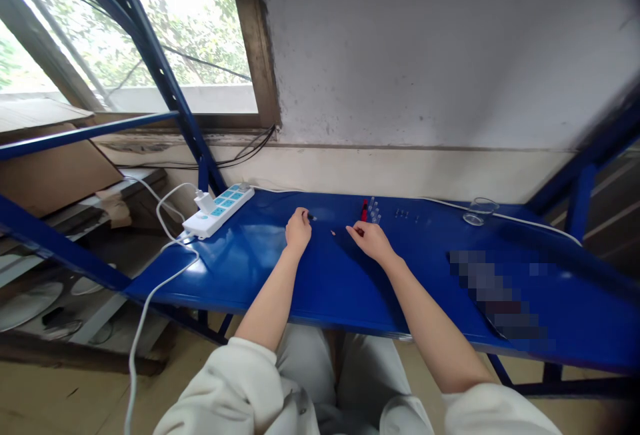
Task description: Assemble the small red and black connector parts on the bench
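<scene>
My left hand (299, 230) is closed above the blue tabletop (325, 275), its fingers round a small dark piece with a pale tip (312, 218) that sticks out to the right. My right hand (371, 240) is also closed, thumb and fingers pinched together; what they hold, if anything, is too small to make out. Between the two hands lies a tiny copper-coloured bit (333, 232). Just beyond my right hand rests a red and black tool-like object (365, 210). Several small clear tubes (373, 210) stand beside it.
Several tiny clear pieces (402, 214) lie farther right, with a clear glass dish (473, 219) near the wall. A white power strip (220, 210) with a plugged-in charger sits at the left, its cable (145, 318) hanging over the edge. A blurred dark object (493, 295) lies at right.
</scene>
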Demonstrator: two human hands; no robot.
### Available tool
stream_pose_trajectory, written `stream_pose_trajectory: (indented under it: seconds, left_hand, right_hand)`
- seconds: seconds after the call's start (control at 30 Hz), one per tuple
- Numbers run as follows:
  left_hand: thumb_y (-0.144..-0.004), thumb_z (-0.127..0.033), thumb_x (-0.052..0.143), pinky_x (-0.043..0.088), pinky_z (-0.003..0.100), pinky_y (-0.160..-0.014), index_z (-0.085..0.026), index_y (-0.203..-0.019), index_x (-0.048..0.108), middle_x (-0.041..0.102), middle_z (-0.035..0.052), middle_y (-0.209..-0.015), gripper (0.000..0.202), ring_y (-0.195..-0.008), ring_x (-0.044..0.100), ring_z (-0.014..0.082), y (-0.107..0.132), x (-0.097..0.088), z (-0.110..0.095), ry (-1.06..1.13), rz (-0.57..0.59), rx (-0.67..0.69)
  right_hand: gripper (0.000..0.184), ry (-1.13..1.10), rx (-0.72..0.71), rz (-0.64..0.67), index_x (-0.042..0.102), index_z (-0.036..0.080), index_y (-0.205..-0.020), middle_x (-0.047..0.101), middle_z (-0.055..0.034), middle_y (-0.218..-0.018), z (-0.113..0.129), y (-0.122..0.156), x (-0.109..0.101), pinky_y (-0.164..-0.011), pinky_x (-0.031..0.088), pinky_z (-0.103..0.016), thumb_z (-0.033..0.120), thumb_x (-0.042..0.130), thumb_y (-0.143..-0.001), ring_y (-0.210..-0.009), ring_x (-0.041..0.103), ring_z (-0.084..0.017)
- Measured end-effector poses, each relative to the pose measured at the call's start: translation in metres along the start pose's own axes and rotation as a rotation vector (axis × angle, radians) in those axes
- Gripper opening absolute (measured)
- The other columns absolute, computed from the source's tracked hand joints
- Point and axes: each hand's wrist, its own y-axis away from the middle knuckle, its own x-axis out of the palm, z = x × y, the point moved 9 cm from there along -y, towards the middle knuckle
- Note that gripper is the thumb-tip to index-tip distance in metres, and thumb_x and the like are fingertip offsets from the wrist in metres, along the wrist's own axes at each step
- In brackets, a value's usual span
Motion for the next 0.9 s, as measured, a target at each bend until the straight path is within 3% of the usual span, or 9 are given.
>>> stream_pose_trajectory:
  seconds: [0.13, 0.27, 0.43, 0.73, 0.9]
  left_hand:
    - [-0.086, -0.03, 0.037, 0.038, 0.019, -0.046, -0.017, -0.094, 0.052, 0.06, 0.0007, -0.073, 0.021, -0.04, 0.045, 0.0054, 0.009, 0.029, -0.017, 0.507, 0.176, -0.025]
    - [-0.083, -0.034, 0.043, 0.038, 0.018, -0.042, -0.016, -0.096, 0.049, 0.062, 0.0022, -0.079, 0.023, -0.035, 0.043, 0.0017, 0.025, 0.051, -0.041, 0.772, 0.353, -0.035]
    - [-0.081, -0.035, 0.046, 0.033, 0.016, -0.037, -0.015, -0.097, 0.048, 0.063, 0.006, -0.088, 0.026, -0.037, 0.048, 0.0029, 0.037, 0.061, -0.054, 0.803, 0.487, -0.024]
    - [-0.083, -0.037, 0.043, 0.033, 0.016, -0.036, -0.015, -0.096, 0.047, 0.063, 0.0051, -0.085, 0.026, -0.036, 0.051, 0.0039, 0.035, 0.058, -0.052, 0.781, 0.457, -0.021]
    - [-0.085, -0.039, 0.04, 0.034, 0.016, -0.037, -0.015, -0.091, 0.045, 0.06, 0.0016, -0.076, 0.026, -0.035, 0.05, 0.0041, 0.033, 0.057, -0.053, 0.782, 0.432, 0.049]
  right_hand:
    - [0.037, -0.104, 0.089, -0.089, 0.051, 0.02, -0.078, 0.056, -0.0019, -0.064, -0.005, -0.001, -0.004, -0.054, 0.035, -0.023, 0.048, 0.028, -0.087, -0.057, 0.052, -0.015]
    - [0.046, -0.248, 0.197, -0.126, 0.051, 0.021, -0.078, 0.059, -0.002, -0.066, -0.013, 0.0, -0.003, -0.061, 0.039, -0.023, 0.052, 0.019, -0.088, -0.063, 0.056, -0.015]
    - [0.051, -0.357, 0.155, -0.143, 0.047, 0.019, -0.063, 0.055, -0.0005, -0.058, -0.01, -0.001, -0.002, -0.059, 0.038, -0.022, 0.056, 0.021, -0.085, -0.057, 0.052, -0.013]
    - [0.048, -0.367, 0.118, -0.21, 0.048, 0.018, -0.061, 0.052, -0.0001, -0.056, -0.003, -0.001, -0.008, -0.054, 0.035, -0.022, 0.056, 0.028, -0.084, -0.053, 0.048, -0.011]
    - [0.047, -0.37, 0.104, -0.21, 0.049, 0.018, -0.062, 0.052, 0.0003, -0.055, -0.001, -0.001, -0.007, -0.053, 0.034, -0.022, 0.054, 0.029, -0.084, -0.051, 0.047, -0.011]
